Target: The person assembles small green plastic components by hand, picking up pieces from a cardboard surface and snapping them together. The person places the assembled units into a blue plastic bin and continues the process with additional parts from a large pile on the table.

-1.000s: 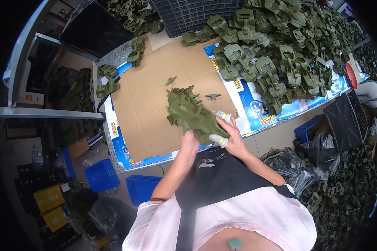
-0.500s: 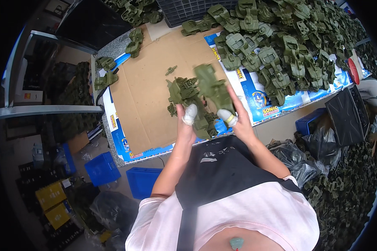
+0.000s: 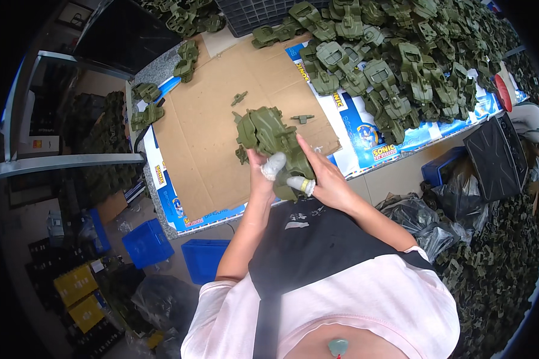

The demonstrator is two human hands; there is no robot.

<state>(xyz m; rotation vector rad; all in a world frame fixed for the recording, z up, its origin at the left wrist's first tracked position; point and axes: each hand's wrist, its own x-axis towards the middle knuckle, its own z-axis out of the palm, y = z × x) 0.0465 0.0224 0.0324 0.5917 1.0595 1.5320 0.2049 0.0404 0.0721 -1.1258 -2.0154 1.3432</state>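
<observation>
An olive-green plastic toy vehicle body (image 3: pixel 269 128) is held between both my hands over the cardboard. My left hand (image 3: pixel 263 176) grips its near left side, with the white-wrapped thumb across the top. From the right, my right hand (image 3: pixel 329 179) closes round the near end, its thumb also wrapped in white with a yellow band. The fingers under the body are hidden. Just beyond it lies a small green gun-like part (image 3: pixel 239 98), and a similar small part (image 3: pixel 302 118) rests to its right. Another little green piece (image 3: pixel 241 155) shows beside my left hand.
A flat cardboard sheet (image 3: pixel 191 137) covers the table's middle. Many green vehicle bodies (image 3: pixel 395 90) are heaped at the right, with a few at the left edge (image 3: pixel 147 115). A black crate (image 3: pixel 257 15) stands at the back. Blue bins (image 3: pixel 147 242) sit below on the left.
My right hand has brought its raised green piece left and down against the piece in my left hand. The small part on the right of the cardboard has come into view.
</observation>
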